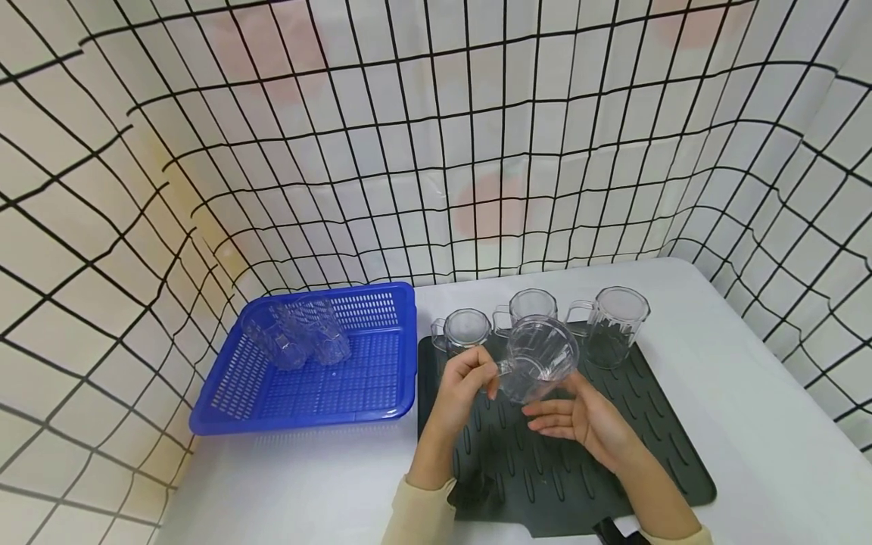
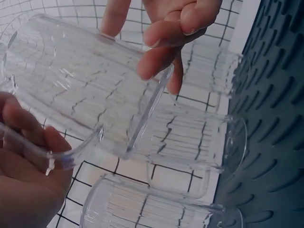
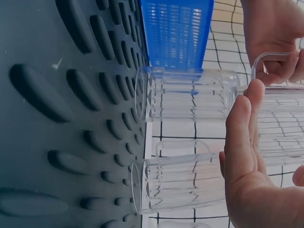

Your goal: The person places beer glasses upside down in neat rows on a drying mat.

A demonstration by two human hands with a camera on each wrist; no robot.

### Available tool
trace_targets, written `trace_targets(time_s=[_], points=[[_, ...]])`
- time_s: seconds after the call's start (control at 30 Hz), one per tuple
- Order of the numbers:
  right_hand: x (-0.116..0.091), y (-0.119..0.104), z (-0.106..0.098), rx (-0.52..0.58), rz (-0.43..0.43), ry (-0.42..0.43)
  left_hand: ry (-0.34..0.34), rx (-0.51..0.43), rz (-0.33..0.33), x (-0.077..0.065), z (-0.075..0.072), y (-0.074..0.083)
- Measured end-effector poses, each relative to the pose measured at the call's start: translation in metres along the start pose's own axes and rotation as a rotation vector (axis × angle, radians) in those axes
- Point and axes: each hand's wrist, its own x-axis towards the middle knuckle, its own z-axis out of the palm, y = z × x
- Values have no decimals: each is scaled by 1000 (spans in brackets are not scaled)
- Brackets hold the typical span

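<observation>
A clear glass mug [image 1: 541,359] is held tilted above the dark drying mat [image 1: 538,484]. My left hand [image 1: 459,390] grips its handle, and the curled fingers show round that handle [image 2: 71,154] in the left wrist view. On the mug's other side, my right hand [image 1: 589,420] touches the lower part with its fingertips, its fingers mostly straight in the right wrist view. Behind the held mug, three more clear mugs stand along the mat's far side: one at left [image 1: 466,329], one in the middle [image 1: 533,303] and one at right [image 1: 615,329].
To the left stands a blue plastic basket [image 1: 303,426] with perforated walls. Clear glass mugs [image 1: 300,341] lie together in its far left part. White cloth walls [image 1: 470,151] with a black grid enclose the white table [image 1: 756,424] at the back and sides.
</observation>
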Motion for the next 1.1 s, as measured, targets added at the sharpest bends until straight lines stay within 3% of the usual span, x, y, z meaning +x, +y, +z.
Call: trace_targets(time_s=[0.17, 0.27, 0.33, 0.4, 0.5, 0.67, 0.93, 1.1], points=[[0, -2, -6, 50, -64, -22, -80, 19, 18, -1, -3, -3], [-1, -3, -9, 74, -131, -18, -112, 109, 33, -2, -4, -3], [-1, -6, -9, 50, -140, 30, -123, 190, 31, -3, -5, -3], [-2, -10, -9, 2, -120, 81, -131, 260, 24, -4, -6, -2], [-3, -17, -9, -97, -14, 164, -160, 315, 4, -5, -7, -2], [-3, -19, -12, -198, 78, 205, -216, 358, -18, -6, -8, -2], [-3, -24, -15, -136, 72, 182, -277, 433, -75, -7, -8, 1], [-2, -26, -16, -106, 121, 165, -323, 497, -78, -10, -8, 3]])
